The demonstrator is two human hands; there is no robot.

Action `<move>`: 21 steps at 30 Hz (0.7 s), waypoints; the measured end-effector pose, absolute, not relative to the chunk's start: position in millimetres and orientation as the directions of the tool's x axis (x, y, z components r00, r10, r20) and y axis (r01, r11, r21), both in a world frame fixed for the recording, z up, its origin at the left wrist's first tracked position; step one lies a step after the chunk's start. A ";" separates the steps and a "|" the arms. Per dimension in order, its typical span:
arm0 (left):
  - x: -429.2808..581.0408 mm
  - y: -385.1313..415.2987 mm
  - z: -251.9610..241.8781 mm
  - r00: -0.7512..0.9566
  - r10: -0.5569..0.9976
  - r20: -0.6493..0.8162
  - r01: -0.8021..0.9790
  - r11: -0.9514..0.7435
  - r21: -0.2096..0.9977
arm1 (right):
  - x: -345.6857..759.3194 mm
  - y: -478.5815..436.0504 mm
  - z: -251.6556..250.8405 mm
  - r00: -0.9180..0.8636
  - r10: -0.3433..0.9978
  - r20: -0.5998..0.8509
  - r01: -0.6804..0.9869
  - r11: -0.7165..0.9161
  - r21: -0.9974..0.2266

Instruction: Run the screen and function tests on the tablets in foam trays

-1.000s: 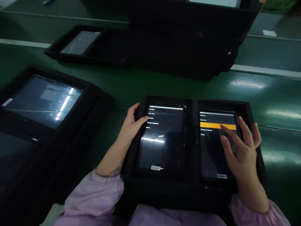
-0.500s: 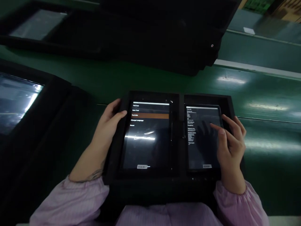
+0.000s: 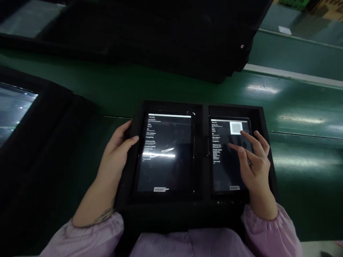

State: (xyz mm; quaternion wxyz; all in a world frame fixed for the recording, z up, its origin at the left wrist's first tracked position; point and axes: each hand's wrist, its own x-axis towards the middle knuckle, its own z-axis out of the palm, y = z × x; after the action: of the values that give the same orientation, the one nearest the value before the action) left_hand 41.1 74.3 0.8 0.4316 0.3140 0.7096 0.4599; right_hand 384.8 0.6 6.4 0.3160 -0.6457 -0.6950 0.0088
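Observation:
A black two-compartment tray (image 3: 205,171) lies in front of me, one lit tablet in each compartment. Its left side is gripped by my left hand (image 3: 114,153), thumb over the rim and fingers hidden behind the outer wall. The left tablet (image 3: 166,175) shows a page of white text headed "Test Info", with a barcode label at its bottom edge. Similar text fills the right tablet (image 3: 223,176), along with a white QR code near its upper right. Over that screen hovers my right hand (image 3: 254,160), fingers spread, holding nothing; whether a fingertip touches the glass I cannot tell.
On the left stands another black tray with a lit screen (image 3: 13,110). Stacked black trays (image 3: 160,39) fill the back, one holding a tablet (image 3: 29,19) at the far left. The green bench (image 3: 308,178) extends right; a white slip (image 3: 284,30) lies beyond.
The left tablet has gone from a menu to the text page. A QR code has appeared on the right tablet. My right hand has shifted left over its screen.

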 end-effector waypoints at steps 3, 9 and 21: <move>42.1 73.3 2.6 -0.421 0.846 -0.327 0.055 0.383 0.922 | 380.8 -0.1 7.4 -0.070 0.928 0.365 0.886 0.226 -0.405; 40.0 72.6 -4.1 -0.381 0.882 -0.276 0.080 0.329 0.941 | 372.8 -3.4 8.2 -0.244 0.941 0.236 0.854 0.324 -0.407; 25.5 72.6 -20.7 -0.188 0.960 -0.205 0.208 0.243 0.947 | 378.9 -1.3 18.7 -0.053 0.893 0.446 0.869 0.261 -0.420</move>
State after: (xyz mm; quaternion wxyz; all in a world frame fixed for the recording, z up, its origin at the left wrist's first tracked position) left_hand 25.5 72.6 -20.7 0.4499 0.4512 0.6475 0.4181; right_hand 378.9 -1.3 18.7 0.3230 -0.6074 -0.7255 0.0187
